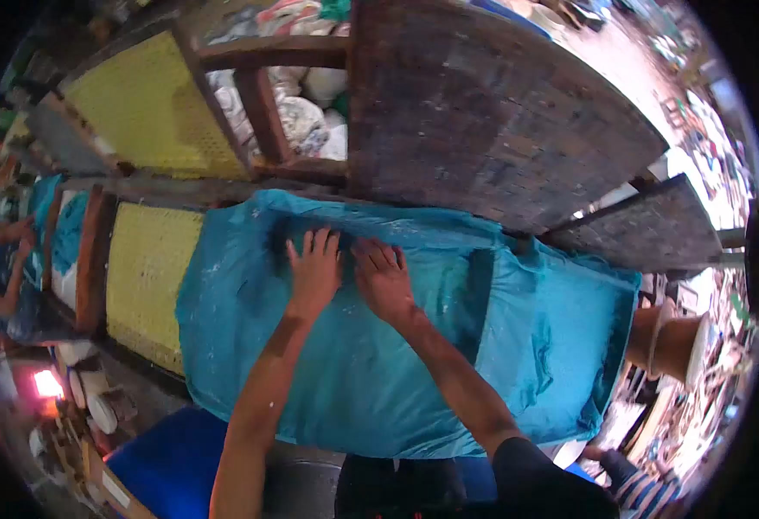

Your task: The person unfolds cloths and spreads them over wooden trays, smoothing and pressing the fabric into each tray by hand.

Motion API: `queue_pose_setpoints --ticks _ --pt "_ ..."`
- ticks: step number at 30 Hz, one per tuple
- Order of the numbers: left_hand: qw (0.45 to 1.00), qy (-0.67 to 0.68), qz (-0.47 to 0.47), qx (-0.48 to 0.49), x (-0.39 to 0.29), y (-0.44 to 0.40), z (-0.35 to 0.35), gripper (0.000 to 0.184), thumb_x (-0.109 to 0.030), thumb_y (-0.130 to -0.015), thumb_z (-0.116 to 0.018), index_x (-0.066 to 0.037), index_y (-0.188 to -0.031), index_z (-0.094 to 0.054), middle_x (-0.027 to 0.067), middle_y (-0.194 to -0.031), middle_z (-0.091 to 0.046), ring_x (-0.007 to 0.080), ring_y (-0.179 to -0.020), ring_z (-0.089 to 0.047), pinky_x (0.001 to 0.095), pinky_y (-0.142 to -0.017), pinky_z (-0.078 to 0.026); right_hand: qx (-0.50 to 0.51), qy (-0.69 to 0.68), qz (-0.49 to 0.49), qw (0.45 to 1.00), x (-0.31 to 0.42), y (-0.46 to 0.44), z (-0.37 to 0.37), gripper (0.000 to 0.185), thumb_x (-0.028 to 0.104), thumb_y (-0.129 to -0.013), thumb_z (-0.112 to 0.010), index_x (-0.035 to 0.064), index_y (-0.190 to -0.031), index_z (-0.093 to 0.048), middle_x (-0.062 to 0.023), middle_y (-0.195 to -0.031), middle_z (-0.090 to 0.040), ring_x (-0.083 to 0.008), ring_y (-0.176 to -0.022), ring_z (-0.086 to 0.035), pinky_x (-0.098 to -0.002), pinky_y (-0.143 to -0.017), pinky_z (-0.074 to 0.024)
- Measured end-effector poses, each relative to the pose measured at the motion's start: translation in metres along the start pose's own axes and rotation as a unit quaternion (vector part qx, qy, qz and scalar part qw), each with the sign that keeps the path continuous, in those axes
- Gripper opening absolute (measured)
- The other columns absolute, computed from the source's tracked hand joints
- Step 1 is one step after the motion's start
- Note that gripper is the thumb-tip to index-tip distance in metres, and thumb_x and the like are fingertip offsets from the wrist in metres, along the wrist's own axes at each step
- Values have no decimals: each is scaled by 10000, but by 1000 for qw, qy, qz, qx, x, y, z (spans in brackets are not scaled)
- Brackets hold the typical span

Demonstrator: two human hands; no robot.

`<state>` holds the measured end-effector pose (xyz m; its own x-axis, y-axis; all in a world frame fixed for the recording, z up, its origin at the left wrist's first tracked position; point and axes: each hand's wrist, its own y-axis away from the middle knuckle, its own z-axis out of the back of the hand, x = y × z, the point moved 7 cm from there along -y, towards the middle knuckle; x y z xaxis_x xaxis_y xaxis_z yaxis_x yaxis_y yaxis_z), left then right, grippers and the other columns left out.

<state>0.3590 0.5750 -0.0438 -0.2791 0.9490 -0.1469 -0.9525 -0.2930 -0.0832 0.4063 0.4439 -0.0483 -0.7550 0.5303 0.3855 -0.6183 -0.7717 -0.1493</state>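
Note:
A wet-looking teal cloth (353,372) lies draped over a long frame, sinking into a hollow in its middle and rising over a ridge on the right. My left hand (314,264) rests on the cloth near its far side, fingers spread. Just to its right, my right hand (383,275) touches the same cloth, its fingers bent and its thumb side towards the left hand. A small gap separates the two hands. Whether the right fingertips pinch any fabric cannot be made out.
Yellow mesh panels (146,277) adjoin the cloth at left. A dark wooden board (500,112) stands beyond it. Another person's arms (7,268) show at far left. A blue surface (172,458) lies at lower left, brown pots (669,342) at right, and a striped sleeve (643,489) at lower right.

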Motion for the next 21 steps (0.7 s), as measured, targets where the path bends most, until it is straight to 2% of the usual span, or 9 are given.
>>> queue_pose_setpoints --ticks 1,3,6,10,12,13,15,19,21 --pt "1000 7 -11 1 -6 2 -2 452 -275 -982 -632 -171 -1418 -569 71 -1450 -504 324 -1358 -455 679 -1109 -306 -2 7 -11 1000 -6 10 13 577 310 -921 -679 112 -1443 -533 -113 -1504 -456 -330 -1431 -390 -616 -1105 -356" --pt "988 108 -111 -11 -27 6 -3 443 -296 -978 -638 -166 -1398 -584 71 -1470 -495 327 -1349 -458 684 -1099 -316 -44 -8 -71 996 -21 32 52 541 287 -934 -671 116 -1432 -545 -89 -1484 -479 -337 -1414 -406 -632 -1111 -345" --pt "992 58 -108 -39 -39 4 -4 460 -372 -984 -611 -140 -1380 -598 85 -1516 -476 340 -1344 -462 712 -1079 -330 -16 78 -153 985 -61 46 47 482 309 -975 -618 131 -1420 -565 -89 -1448 -528 -352 -1376 -455 -657 -1134 -316" --pt "996 58 -71 -10 -49 3 -14 452 -385 -988 -608 -146 -1372 -613 76 -1521 -473 340 -1378 -441 721 -1092 -315 -4 68 -130 989 -67 59 49 507 335 -976 -616 141 -1440 -552 -88 -1476 -500 -360 -1377 -445 -648 -1135 -318" --pt "988 56 -144 -3 -74 5 -19 497 -428 -978 -619 -147 -1388 -607 65 -1540 -462 340 -1413 -417 731 -1109 -294 -48 26 -111 992 -69 66 69 581 386 -964 -632 130 -1473 -517 -95 -1506 -467 -370 -1393 -426 -661 -1121 -330" --pt "988 53 -143 -2 -83 3 -21 497 -428 -978 -619 -147 -1388 -607 65 -1540 -462 340 -1413 -417 731 -1109 -294 -48 23 -110 992 -73 65 69 581 386 -964 -632 130 -1473 -517 -95 -1506 -467 -370 -1393 -426 -661 -1121 -330" --pt "964 136 -227 18 -115 5 -23 539 -457 -957 -640 -146 -1396 -604 59 -1548 -454 340 -1431 -400 735 -1118 -280 -84 67 -181 978 -91 67 71 551 356 -950 -652 114 -1435 -552 -93 -1485 -491 -370 -1383 -438 -641 -1108 -355" --pt "980 87 -176 25 -132 2 -33 576 -476 -940 -655 -137 -1403 -597 63 -1555 -445 337 -1435 -395 728 -1129 -271 -77 52 -178 980 -105 69 64 504 321 -942 -656 98 -1390 -590 -96 -1436 -541 -368 -1358 -469 -609 -1084 -393" --pt "982 107 -143 54 -136 -1 -37 567 -363 -924 -695 -130 -1423 -560 73 -1550 -422 323 -1449 -364 737 -1155 -230 -63 61 -146 985 -108 70 64 452 292 -946 -648 87 -1348 -621 -94 -1452 -529 -373 -1366 -457 -583 -1053 -430"
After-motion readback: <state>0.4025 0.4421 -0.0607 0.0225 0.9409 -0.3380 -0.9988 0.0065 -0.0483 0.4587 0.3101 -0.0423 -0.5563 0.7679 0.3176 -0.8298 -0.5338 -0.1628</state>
